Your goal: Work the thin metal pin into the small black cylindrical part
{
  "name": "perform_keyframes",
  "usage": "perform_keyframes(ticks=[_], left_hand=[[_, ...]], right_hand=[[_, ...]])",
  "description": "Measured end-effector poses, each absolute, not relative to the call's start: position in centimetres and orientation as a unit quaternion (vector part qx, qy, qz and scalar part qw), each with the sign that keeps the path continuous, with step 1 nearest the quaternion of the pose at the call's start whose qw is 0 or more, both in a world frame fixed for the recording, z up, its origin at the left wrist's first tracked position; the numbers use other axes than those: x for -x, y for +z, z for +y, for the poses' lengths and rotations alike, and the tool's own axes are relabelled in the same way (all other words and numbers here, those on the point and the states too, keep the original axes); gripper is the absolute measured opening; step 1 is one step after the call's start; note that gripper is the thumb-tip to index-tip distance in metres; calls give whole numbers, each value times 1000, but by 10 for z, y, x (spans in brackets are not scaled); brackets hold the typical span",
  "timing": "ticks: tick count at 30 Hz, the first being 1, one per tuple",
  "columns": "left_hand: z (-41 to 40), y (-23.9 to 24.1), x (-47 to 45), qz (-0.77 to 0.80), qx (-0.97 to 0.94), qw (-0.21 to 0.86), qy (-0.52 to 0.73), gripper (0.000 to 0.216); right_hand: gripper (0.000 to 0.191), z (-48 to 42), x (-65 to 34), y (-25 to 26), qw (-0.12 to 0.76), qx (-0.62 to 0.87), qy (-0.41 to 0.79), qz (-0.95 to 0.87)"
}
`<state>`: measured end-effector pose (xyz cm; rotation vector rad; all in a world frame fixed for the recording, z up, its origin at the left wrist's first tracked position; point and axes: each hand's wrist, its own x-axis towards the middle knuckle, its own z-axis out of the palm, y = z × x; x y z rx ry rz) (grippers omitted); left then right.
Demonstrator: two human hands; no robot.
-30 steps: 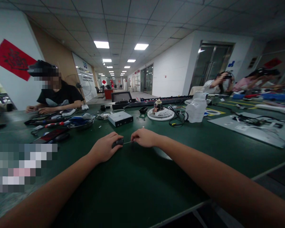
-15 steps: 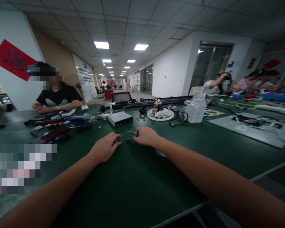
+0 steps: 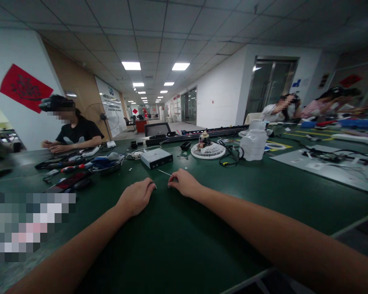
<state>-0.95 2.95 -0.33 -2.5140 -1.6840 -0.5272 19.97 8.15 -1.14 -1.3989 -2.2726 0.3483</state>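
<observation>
Head view: two bare hands face each other, well short of touching, above a green table.
Left hand: fingers curled nearly closed around a small object; only an edge shows at the fingertips, the rest being hidden.
Right hand: thumb and fingers pinched together, holding a thin rod that slants up and leftward; at the lower fingertips sits a tiny pale piece, too small to identify.
Change: half a second ago a small metallic part lay between the hands; it no longer shows there, and the left hand's object presents less of its dark side.
Meaning: by judgement, the right fingers have probably gathered that part without releasing the rod.
Beyond the hands: a silver box, with a white fan grille farther right.
</observation>
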Motion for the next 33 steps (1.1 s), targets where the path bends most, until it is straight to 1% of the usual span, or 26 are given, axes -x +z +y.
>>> perform_keyframes(ticks=[2, 5, 9, 14, 16, 19, 23, 29, 33], left_hand=[[29, -2, 9, -549, 820, 32, -157, 36], [27, 0, 7, -544, 827, 36, -137, 36], [26, 0, 6, -533, 834, 42, -136, 37], [25, 0, 5, -518, 845, 55, -121, 45], [25, 0, 5, -509, 850, 53, -121, 43], [24, 0, 6, -489, 862, 45, -125, 33], [22, 1, 8, -465, 874, 36, -133, 28], [20, 2, 5, -458, 880, 67, -108, 31], [21, 3, 5, -461, 879, 77, -94, 34]], right_hand=[[16, 80, -199, -12, 235, 512, 129, -816], [13, 77, -195, -11, 276, 497, 133, -812], [12, 69, -190, -5, 312, 468, 178, -807], [7, 58, -184, 0, 307, 439, 225, -814], [6, 56, -183, 1, 297, 426, 239, -821], [6, 55, -183, 1, 290, 385, 248, -840], [8, 58, -189, 2, 323, 327, 258, -850], [6, 70, -194, -2, 343, 259, 356, -830], [6, 71, -194, -1, 352, 258, 366, -822]])
